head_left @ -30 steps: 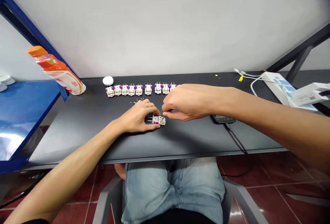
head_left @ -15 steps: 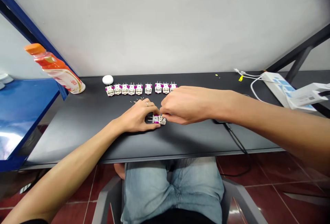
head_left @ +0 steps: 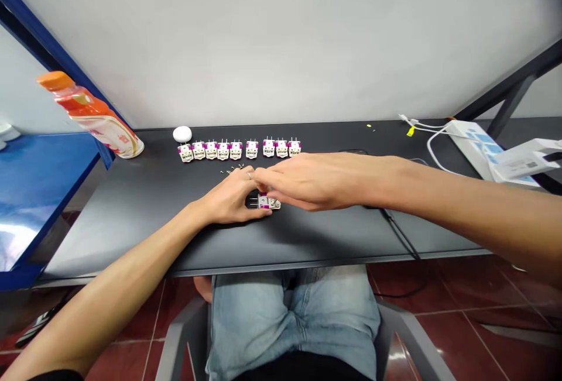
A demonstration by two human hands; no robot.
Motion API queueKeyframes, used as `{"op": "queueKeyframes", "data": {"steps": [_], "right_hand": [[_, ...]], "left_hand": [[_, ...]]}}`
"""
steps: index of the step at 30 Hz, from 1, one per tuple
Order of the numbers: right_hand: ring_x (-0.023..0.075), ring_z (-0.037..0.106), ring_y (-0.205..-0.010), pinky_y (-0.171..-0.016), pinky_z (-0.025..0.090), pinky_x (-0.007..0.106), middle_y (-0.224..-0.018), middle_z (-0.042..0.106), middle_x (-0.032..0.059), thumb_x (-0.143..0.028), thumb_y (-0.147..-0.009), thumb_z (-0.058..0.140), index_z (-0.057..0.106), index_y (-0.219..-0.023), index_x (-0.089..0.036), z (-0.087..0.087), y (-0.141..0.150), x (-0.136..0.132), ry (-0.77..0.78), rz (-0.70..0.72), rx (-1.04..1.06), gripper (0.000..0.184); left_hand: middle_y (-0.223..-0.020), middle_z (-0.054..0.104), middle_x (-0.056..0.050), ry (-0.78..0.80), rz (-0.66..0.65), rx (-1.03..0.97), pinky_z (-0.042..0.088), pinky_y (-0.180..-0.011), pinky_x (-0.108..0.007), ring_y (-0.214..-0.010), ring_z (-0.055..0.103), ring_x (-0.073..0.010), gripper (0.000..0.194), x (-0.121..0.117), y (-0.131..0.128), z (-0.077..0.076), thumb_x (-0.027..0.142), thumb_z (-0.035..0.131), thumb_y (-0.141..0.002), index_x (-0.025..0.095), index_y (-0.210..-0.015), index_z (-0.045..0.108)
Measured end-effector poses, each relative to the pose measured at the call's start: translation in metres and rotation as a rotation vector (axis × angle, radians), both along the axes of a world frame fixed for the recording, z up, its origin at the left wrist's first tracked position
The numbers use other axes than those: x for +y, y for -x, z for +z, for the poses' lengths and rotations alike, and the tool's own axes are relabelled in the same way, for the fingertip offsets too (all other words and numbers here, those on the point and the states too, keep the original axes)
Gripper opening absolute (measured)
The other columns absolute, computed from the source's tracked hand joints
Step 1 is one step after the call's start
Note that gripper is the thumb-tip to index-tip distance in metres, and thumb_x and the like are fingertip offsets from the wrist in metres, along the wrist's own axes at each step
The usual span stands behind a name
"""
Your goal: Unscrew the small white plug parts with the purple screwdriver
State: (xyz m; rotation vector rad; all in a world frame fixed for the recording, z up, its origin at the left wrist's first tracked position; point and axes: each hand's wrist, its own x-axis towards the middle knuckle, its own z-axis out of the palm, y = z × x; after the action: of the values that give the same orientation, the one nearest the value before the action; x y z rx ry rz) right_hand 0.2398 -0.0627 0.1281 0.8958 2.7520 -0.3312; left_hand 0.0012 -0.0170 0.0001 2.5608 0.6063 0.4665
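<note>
My left hand [head_left: 228, 196] is closed around a small white-and-purple plug part [head_left: 264, 202] on the table, thumb along its near side. Its metal prongs point left, toward my palm. Over its right end reaches my right hand [head_left: 302, 182], fingers stretched leftward to the left hand's knuckles; nothing shows in them, though their tips are partly hidden. Tiny screws [head_left: 232, 169] lie scattered just behind my left hand. Farther back stands a row of several similar plug parts [head_left: 223, 150], prongs upward.
A white round object [head_left: 182, 134] and an orange bottle [head_left: 94, 117] stand at the back left. On the right are a power strip [head_left: 474, 144] with white cables and a black cable [head_left: 399, 232] crossing the dark table's [head_left: 132, 205] front edge. A wall rises behind.
My right hand has moved slightly left and its fingers have straightened out over the left hand's fingertips. My left hand keeps the plug part in the same place.
</note>
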Motion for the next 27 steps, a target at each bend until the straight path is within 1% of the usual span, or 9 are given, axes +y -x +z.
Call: {"op": "queueKeyframes", "data": {"steps": [3, 9, 13, 15, 17, 19, 21, 23, 27], "right_hand": [[0.0185, 0.049, -0.068, -0.062, 0.028, 0.035, -0.097, 0.076, 0.0035, -0.015, -0.112, 0.053, 0.058, -0.130, -0.021, 0.001, 0.001, 0.002, 0.021, -0.035, -0.007, 0.020], [0.0206, 0.062, -0.082, -0.068, 0.037, 0.036, -0.118, 0.082, 0.0075, -0.003, -0.106, 0.050, 0.065, -0.125, -0.025, 0.017, 0.009, 0.004, 0.060, 0.159, -0.053, 0.033], [0.0214, 0.067, -0.090, -0.071, 0.042, 0.036, -0.128, 0.082, 0.0106, -0.005, -0.107, 0.054, 0.068, -0.126, -0.023, 0.025, 0.012, 0.002, 0.080, 0.173, -0.072, 0.029], [0.0222, 0.067, -0.085, -0.069, 0.040, 0.036, -0.122, 0.083, 0.0126, -0.021, -0.115, 0.058, 0.069, -0.131, -0.019, 0.024, 0.013, 0.002, 0.031, 0.101, -0.068, 0.019], [0.0224, 0.061, -0.073, -0.064, 0.035, 0.037, -0.101, 0.083, 0.0120, -0.035, -0.120, 0.056, 0.072, -0.129, -0.015, 0.022, 0.014, 0.001, -0.055, 0.016, -0.131, 0.028], [0.0211, 0.056, -0.066, -0.063, 0.032, 0.038, -0.090, 0.080, 0.0105, -0.031, -0.120, 0.053, 0.076, -0.121, -0.013, 0.020, 0.013, 0.001, -0.094, 0.022, -0.195, 0.030], [0.0200, 0.058, -0.070, -0.067, 0.036, 0.037, -0.096, 0.081, 0.0108, -0.021, -0.115, 0.055, 0.078, -0.118, -0.013, 0.021, 0.012, 0.000, -0.095, 0.082, -0.159, 0.024], [0.0200, 0.060, -0.074, -0.071, 0.038, 0.037, -0.102, 0.082, 0.0111, -0.021, -0.114, 0.057, 0.078, -0.120, -0.014, 0.022, 0.011, -0.001, -0.103, 0.094, -0.111, 0.023], [0.0218, 0.061, -0.074, -0.068, 0.035, 0.038, -0.104, 0.084, 0.0112, -0.019, -0.116, 0.052, 0.079, -0.123, -0.015, 0.023, 0.011, -0.002, -0.100, 0.085, -0.228, 0.028]], "left_hand": [[-0.122, 0.080, -0.012, 0.008, 0.002, -0.010, 0.057, -0.110, -0.051, -0.118, 0.071, -0.0351, 0.031, 0.000, 0.001, 0.000, 0.051, 0.079, -0.106, 0.022, -0.115, 0.077], [-0.123, 0.083, -0.011, 0.022, -0.007, 0.008, 0.056, -0.104, -0.050, -0.117, 0.071, -0.0356, 0.033, 0.003, 0.000, 0.000, 0.058, 0.079, -0.107, 0.024, -0.109, 0.081], [-0.112, 0.083, -0.008, 0.031, -0.033, 0.003, 0.056, -0.100, -0.047, -0.108, 0.071, -0.0322, 0.028, 0.003, -0.001, 0.003, 0.053, 0.078, -0.108, 0.025, -0.106, 0.081], [-0.114, 0.083, -0.009, 0.048, -0.018, -0.011, 0.057, -0.099, -0.045, -0.108, 0.072, -0.0313, 0.028, 0.002, -0.002, 0.003, 0.052, 0.078, -0.107, 0.024, -0.111, 0.081], [-0.117, 0.083, -0.010, 0.037, -0.018, -0.021, 0.056, -0.100, -0.046, -0.109, 0.072, -0.0316, 0.029, 0.001, -0.001, 0.003, 0.052, 0.078, -0.107, 0.023, -0.115, 0.081], [-0.116, 0.082, -0.010, 0.008, -0.021, -0.015, 0.055, -0.101, -0.047, -0.108, 0.071, -0.0323, 0.031, 0.000, -0.001, 0.004, 0.052, 0.077, -0.108, 0.023, -0.116, 0.081], [-0.120, 0.081, -0.011, -0.001, -0.021, -0.010, 0.055, -0.104, -0.048, -0.109, 0.071, -0.0328, 0.033, 0.000, -0.001, 0.003, 0.053, 0.077, -0.108, 0.022, -0.118, 0.081], [-0.123, 0.081, -0.011, 0.007, -0.020, -0.012, 0.055, -0.108, -0.049, -0.112, 0.071, -0.0328, 0.033, 0.000, -0.001, 0.003, 0.052, 0.077, -0.108, 0.022, -0.122, 0.080], [-0.117, 0.081, -0.010, 0.001, -0.001, 0.002, 0.056, -0.106, -0.049, -0.111, 0.071, -0.0335, 0.032, 0.001, -0.001, 0.001, 0.053, 0.080, -0.106, 0.024, -0.119, 0.081]]}}
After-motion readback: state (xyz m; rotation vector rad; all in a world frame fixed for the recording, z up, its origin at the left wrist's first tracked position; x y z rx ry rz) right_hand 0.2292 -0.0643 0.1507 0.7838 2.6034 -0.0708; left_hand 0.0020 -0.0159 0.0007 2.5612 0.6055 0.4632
